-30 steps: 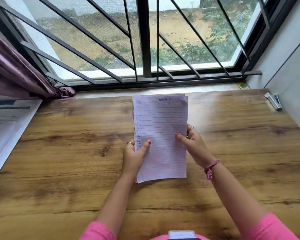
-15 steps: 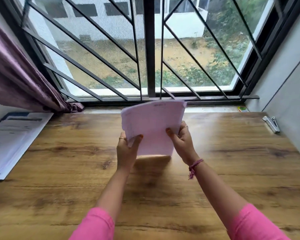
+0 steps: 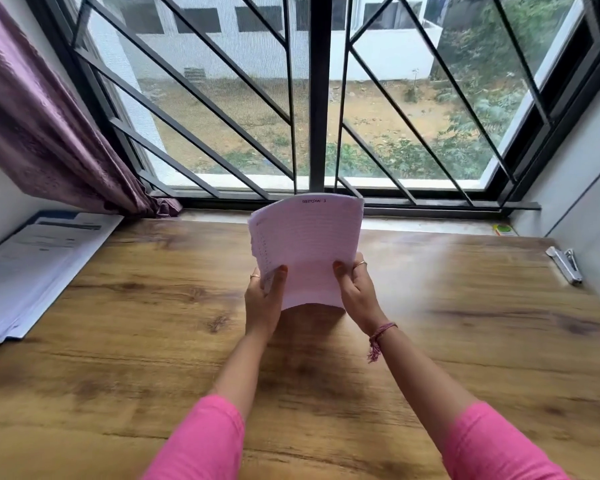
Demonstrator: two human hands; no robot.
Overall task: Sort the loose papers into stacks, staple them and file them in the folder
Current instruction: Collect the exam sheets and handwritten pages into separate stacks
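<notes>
A stack of lined white papers (image 3: 307,247) stands upright on its bottom edge on the wooden table (image 3: 153,323), bowed across its width. My left hand (image 3: 265,303) grips its lower left side, thumb on the front. My right hand (image 3: 359,292) grips its lower right side the same way. A metal stapler (image 3: 565,265) lies at the table's far right, by the wall. Against the left wall lies a pile of printed sheets with a folder (image 3: 32,268), well apart from both hands.
Behind the table runs a sill below a barred window (image 3: 317,98). A purple curtain (image 3: 39,126) hangs at the left. A small green and yellow object (image 3: 504,229) sits on the sill at the right. A grey wall (image 3: 586,188) bounds the table's right side.
The papers went from lying flat on the table to standing upright on their bottom edge, held in both hands. The view has tilted up toward the window.
</notes>
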